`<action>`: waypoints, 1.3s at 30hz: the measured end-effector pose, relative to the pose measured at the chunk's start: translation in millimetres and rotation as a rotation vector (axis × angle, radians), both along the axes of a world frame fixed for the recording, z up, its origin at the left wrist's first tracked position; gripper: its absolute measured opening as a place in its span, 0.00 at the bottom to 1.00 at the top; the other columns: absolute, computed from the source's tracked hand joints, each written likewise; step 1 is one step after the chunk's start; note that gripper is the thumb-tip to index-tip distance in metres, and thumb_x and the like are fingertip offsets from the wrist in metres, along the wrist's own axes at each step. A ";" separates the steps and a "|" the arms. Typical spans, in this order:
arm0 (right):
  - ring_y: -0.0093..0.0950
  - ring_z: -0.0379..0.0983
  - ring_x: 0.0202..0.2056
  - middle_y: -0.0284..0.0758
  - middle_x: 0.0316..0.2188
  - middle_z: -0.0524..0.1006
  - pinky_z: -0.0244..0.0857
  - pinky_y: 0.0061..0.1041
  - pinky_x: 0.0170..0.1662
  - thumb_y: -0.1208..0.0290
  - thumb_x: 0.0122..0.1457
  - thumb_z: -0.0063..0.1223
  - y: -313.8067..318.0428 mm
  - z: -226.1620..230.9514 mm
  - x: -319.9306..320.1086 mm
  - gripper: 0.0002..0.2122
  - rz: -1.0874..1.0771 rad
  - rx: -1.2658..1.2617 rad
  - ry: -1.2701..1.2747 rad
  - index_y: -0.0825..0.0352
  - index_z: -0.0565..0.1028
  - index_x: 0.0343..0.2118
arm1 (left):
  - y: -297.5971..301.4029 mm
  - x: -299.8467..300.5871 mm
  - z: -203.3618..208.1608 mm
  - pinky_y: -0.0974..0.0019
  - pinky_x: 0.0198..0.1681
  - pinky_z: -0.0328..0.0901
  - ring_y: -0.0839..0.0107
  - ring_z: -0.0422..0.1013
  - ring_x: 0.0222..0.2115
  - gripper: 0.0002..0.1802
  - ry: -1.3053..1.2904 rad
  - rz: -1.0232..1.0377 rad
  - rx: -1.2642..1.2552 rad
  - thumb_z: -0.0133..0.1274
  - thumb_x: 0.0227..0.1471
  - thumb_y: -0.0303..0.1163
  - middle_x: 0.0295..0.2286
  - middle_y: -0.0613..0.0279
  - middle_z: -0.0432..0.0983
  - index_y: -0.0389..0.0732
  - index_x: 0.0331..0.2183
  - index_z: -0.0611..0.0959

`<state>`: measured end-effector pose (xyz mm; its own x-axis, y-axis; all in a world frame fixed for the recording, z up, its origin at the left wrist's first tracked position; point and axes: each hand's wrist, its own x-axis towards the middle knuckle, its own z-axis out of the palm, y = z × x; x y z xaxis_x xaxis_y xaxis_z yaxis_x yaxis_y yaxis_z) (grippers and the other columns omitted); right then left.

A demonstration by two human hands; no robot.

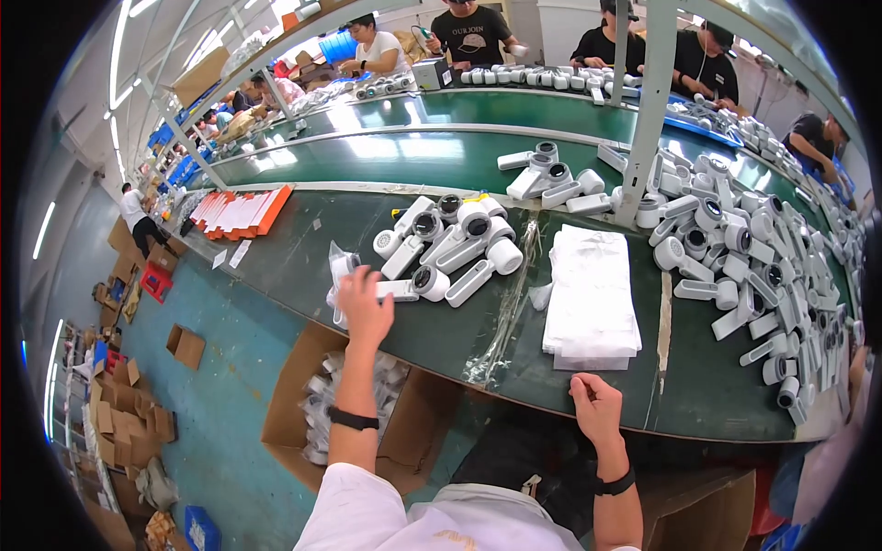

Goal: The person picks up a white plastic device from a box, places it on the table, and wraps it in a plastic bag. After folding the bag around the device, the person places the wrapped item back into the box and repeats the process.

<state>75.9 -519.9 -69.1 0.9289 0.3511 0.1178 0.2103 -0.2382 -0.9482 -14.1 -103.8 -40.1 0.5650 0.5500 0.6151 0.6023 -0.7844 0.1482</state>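
Observation:
My left hand (365, 308) is over the left part of the bench, its fingers slightly apart and bent. Right beside its fingertips, a white handheld device in a clear plastic bag (344, 264) rests on the dark green surface; whether they touch is hard to tell. Just right of that hand lies a loose group of white-and-grey devices (459, 248) with round heads and flat handles, some heads dark-faced. My right hand (597, 404) is closed at the bench's front edge, nothing showing in it. Just beyond it lies a stack of translucent white plastic bags (591, 294).
Below the bench's left edge, an open cardboard box (292, 409) holds several bagged devices. A large heap of unbagged devices (735, 248) covers the right side. Orange-and-white flat boxes (241, 213) lie at far left. A metal post (649, 119) rises before the green conveyor (395, 147); people work beyond it.

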 end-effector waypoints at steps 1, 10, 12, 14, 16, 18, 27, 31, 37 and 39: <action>0.16 0.68 0.22 0.31 0.19 0.75 0.64 0.17 0.28 0.72 0.58 0.55 4.2 2.1 -2.0 0.07 0.024 0.011 0.001 0.72 0.77 0.33 | 15.6 -2.3 -11.1 0.46 0.51 0.57 0.51 0.58 0.52 0.28 0.160 -0.159 -0.117 0.60 0.40 0.33 0.50 0.52 0.65 0.42 0.47 0.74; 0.15 0.69 0.22 0.31 0.20 0.76 0.64 0.17 0.28 0.72 0.58 0.55 0.3 3.1 -3.1 0.07 0.011 0.054 0.033 0.72 0.77 0.34 | -14.4 11.1 11.3 0.55 0.48 0.62 0.53 0.67 0.42 0.25 0.442 -0.202 -0.271 0.60 0.36 0.34 0.39 0.54 0.71 0.40 0.41 0.76; 0.15 0.69 0.22 0.31 0.20 0.76 0.64 0.17 0.28 0.72 0.58 0.55 1.2 7.5 -5.2 0.07 0.019 0.064 0.031 0.72 0.77 0.34 | -18.9 1.5 6.4 0.55 0.47 0.63 0.51 0.68 0.42 0.26 0.368 -0.256 -0.369 0.60 0.36 0.33 0.38 0.53 0.73 0.39 0.41 0.75; 0.13 0.69 0.24 0.27 0.22 0.76 0.64 0.14 0.29 0.73 0.59 0.54 0.6 13.6 -8.1 0.07 0.037 0.049 0.053 0.71 0.77 0.35 | -49.3 1.8 15.6 0.62 0.44 0.66 0.56 0.72 0.38 0.27 0.126 -0.333 -0.677 0.63 0.35 0.31 0.38 0.55 0.74 0.37 0.40 0.74; 0.14 0.71 0.25 0.28 0.23 0.77 0.65 0.15 0.30 0.74 0.58 0.55 8.0 27.6 -15.5 0.07 0.033 0.059 0.060 0.71 0.77 0.37 | -96.0 2.9 27.2 0.67 0.40 0.66 0.67 0.73 0.35 0.27 -0.096 -0.370 -0.793 0.64 0.37 0.27 0.35 0.58 0.75 0.37 0.41 0.71; 0.16 0.73 0.29 0.31 0.30 0.78 0.67 0.17 0.32 0.74 0.57 0.56 19.1 48.5 -23.0 0.13 0.168 0.084 0.076 0.70 0.74 0.45 | -143.3 9.3 34.2 0.67 0.42 0.65 0.75 0.69 0.37 0.29 -0.298 -0.579 -1.040 0.62 0.39 0.21 0.37 0.61 0.72 0.38 0.43 0.67; 0.20 0.72 0.40 0.37 0.42 0.75 0.69 0.19 0.38 0.79 0.58 0.54 20.6 51.0 -20.7 0.28 0.326 0.289 0.244 0.68 0.59 0.60 | -249.6 32.7 45.4 0.69 0.43 0.67 0.74 0.70 0.39 0.25 -0.502 -0.871 -1.781 0.59 0.49 0.21 0.40 0.62 0.72 0.37 0.48 0.70; 0.21 0.73 0.38 0.38 0.39 0.76 0.68 0.20 0.40 0.76 0.59 0.53 5.1 60.6 -23.7 0.25 0.342 0.334 0.227 0.69 0.60 0.59 | -249.0 38.7 43.8 0.68 0.42 0.69 0.73 0.73 0.39 0.20 -0.572 -0.889 -1.844 0.57 0.48 0.16 0.39 0.60 0.76 0.36 0.45 0.74; 0.21 0.73 0.37 0.37 0.38 0.76 0.69 0.21 0.39 0.76 0.60 0.52 -8.9 69.7 -21.1 0.25 0.415 0.310 0.230 0.70 0.59 0.60 | -255.7 38.0 62.8 0.55 0.42 0.72 0.56 0.76 0.38 0.16 -0.517 -0.855 -1.922 0.54 0.49 0.18 0.37 0.48 0.77 0.28 0.43 0.75; 0.23 0.74 0.37 0.38 0.38 0.77 0.69 0.22 0.39 0.76 0.60 0.51 -12.4 71.7 -19.7 0.25 0.427 0.247 0.197 0.69 0.59 0.60 | -257.2 38.4 67.1 0.62 0.42 0.72 0.62 0.76 0.38 0.15 -0.525 -0.830 -2.076 0.56 0.47 0.16 0.38 0.51 0.78 0.31 0.41 0.77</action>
<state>56.2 -532.3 2.5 0.7219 0.6870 0.0828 0.0524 0.0651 -0.9965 24.4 -361.0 27.0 0.9601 0.2243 -0.1672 -0.0072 0.6172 0.7867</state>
